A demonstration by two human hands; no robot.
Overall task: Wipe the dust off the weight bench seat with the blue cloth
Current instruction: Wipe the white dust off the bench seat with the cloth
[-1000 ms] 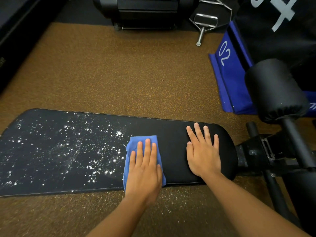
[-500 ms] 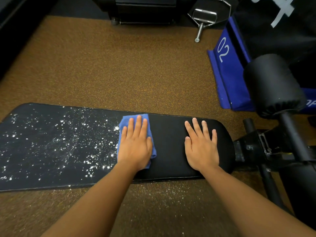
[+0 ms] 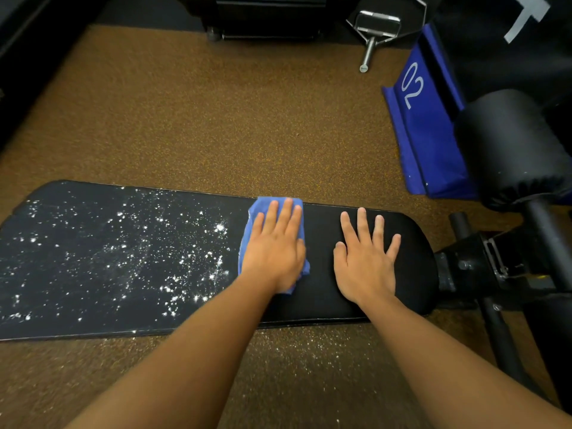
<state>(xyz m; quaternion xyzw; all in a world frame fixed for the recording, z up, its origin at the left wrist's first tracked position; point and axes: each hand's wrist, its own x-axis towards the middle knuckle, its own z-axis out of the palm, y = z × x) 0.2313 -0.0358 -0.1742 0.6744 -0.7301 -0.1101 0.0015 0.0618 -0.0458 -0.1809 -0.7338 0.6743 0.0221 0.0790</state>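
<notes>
Brown gym floor [image 3: 216, 125] surrounds a dusty black bench seat [image 3: 328, 305]; left hand [image 3: 274, 252] presses the blue cloth [image 3: 247, 230] flat-fingered, right hand [image 3: 366, 261] rests splayed, grasping nothing.

2 hands [image 3: 274, 252], 1 cloth [image 3: 247, 236], 1 bench [image 3: 123, 258]

The left hand [image 3: 274, 252] has pushed the blue cloth [image 3: 247, 233] to the seat's far edge.

Crumpled blue cloth [image 3: 247, 230] atop half-dusty black bench seat [image 3: 123, 258]
</notes>
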